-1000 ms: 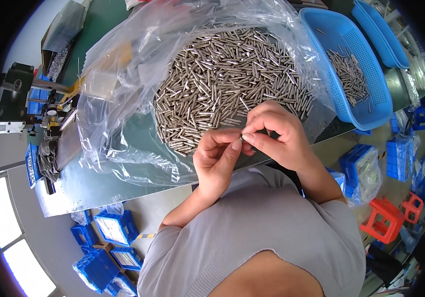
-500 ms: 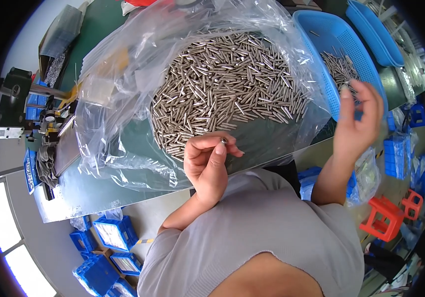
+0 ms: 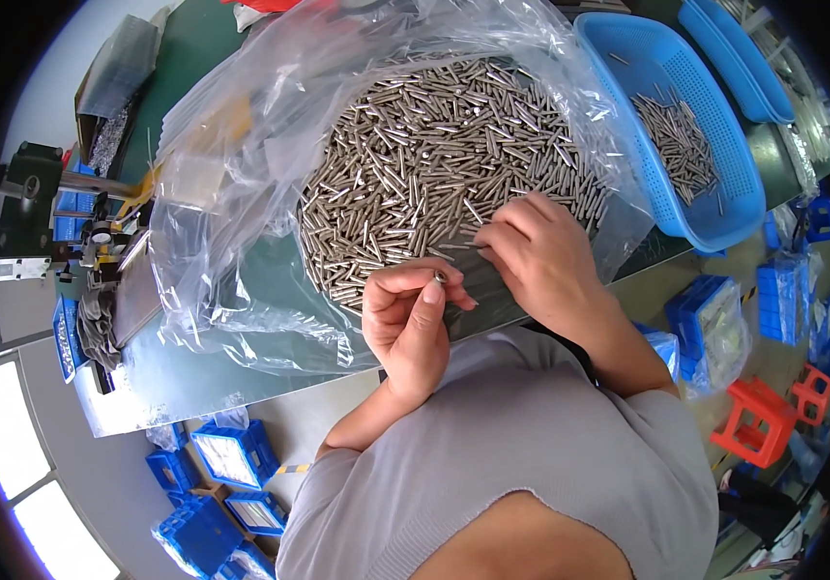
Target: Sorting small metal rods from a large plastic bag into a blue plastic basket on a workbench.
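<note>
A wide heap of small metal pins lies on clear plastic sheeting over the green table. At the near edge of the heap, my left hand is closed, thumb against forefinger, around a small round-ended metal part. My right hand reaches over the heap's near right edge with its fingers bent down and drawn together. Its fingertips are beside the pins, and whatever they may hold is hidden. More pins rest in a blue perforated basket to the right.
Another blue basket stands beyond the first. A machine with a metal shaft is at the left end of the table. Blue crates and red stools are on the floor below the table edge.
My right hand has moved left from over the blue basket to the near edge of the pin heap. My left hand keeps its pinch in nearly the same spot.
</note>
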Available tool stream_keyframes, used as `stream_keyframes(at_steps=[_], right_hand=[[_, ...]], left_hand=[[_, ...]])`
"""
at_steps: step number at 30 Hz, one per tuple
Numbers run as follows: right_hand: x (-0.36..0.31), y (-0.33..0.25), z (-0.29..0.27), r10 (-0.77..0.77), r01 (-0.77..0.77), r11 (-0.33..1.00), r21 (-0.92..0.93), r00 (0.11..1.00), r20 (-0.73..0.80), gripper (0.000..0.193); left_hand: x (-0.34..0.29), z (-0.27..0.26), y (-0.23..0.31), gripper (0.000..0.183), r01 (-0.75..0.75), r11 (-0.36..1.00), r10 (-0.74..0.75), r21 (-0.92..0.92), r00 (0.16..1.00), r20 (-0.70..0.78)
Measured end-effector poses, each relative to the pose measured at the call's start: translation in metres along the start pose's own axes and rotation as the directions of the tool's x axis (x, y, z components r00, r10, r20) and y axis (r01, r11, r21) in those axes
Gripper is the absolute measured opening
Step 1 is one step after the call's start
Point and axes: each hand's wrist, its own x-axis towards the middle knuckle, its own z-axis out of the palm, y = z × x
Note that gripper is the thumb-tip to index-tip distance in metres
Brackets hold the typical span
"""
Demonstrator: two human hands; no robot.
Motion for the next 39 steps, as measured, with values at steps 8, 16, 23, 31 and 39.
stream_keyframes(at_steps=[8, 16, 23, 31, 39], right_hand=[[-0.010, 0.003, -0.006, 0.057, -0.056, 0.998, 0.020, 0.995, -0.084, 0.011], [-0.004, -0.003, -0.026, 0.158, -0.047, 0.839, 0.542, 0.974, -0.161, 0.010], [-0.001, -0.005, -0.022, 0.098, 0.009, 0.837, 0.547, 0.981, -0.165, 0.014], [0.000, -0.006, -0.023, 0.074, 0.026, 0.851, 0.525, 0.983, -0.167, 0.015], [-0.004, -0.011, -0.005, 0.196, -0.164, 0.638, 0.752, 0.979, 0.048, 0.011]], left_hand=[[0.001, -0.002, 0.000, 0.008, 0.018, 1.000, -0.018, -0.011, 0.998, 0.063], [0.001, -0.001, 0.000, 0.009, 0.076, 0.995, -0.086, 0.067, 0.983, 0.163], [-0.001, 0.000, 0.002, 0.011, 0.121, 0.986, -0.139, 0.117, 0.977, 0.161], [-0.001, -0.002, 0.002, 0.011, 0.135, 0.985, -0.151, 0.104, 0.973, 0.175], [0.000, -0.004, 0.002, 0.011, 0.140, 0.984, -0.159, 0.110, 0.968, 0.196]])
